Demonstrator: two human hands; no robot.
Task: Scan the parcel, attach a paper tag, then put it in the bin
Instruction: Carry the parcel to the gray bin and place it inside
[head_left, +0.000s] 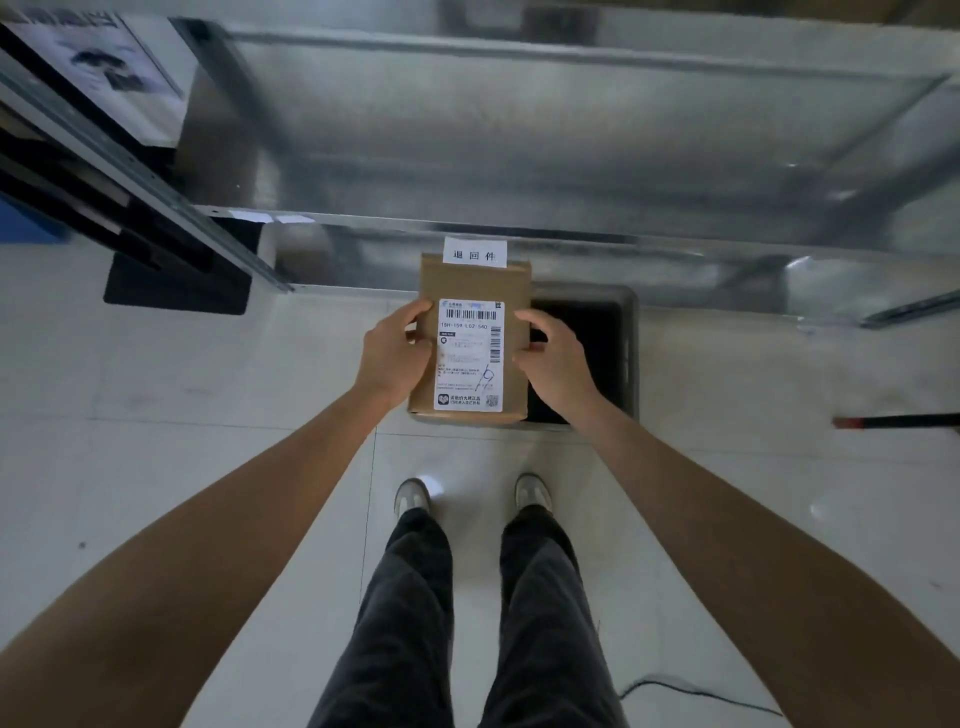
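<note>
Your bare forearms reach forward from the bottom corners, over your dark trousers and pale shoes (413, 496) on the white tiled floor (208, 467). Your left hand (392, 351) grips the left edge of the cardboard parcel (470, 291), thumb on its face; your right hand (553, 358) clasps the right edge. You hold the parcel flat, label up, above the near-left part of the dark bin (631, 353) on the floor. A white shipping label (470, 358) with barcodes covers its lower face, and a white paper tag (475, 253) with three printed characters sticks out past its far edge. Beyond stands a metal shelf rack (519, 228).
</note>
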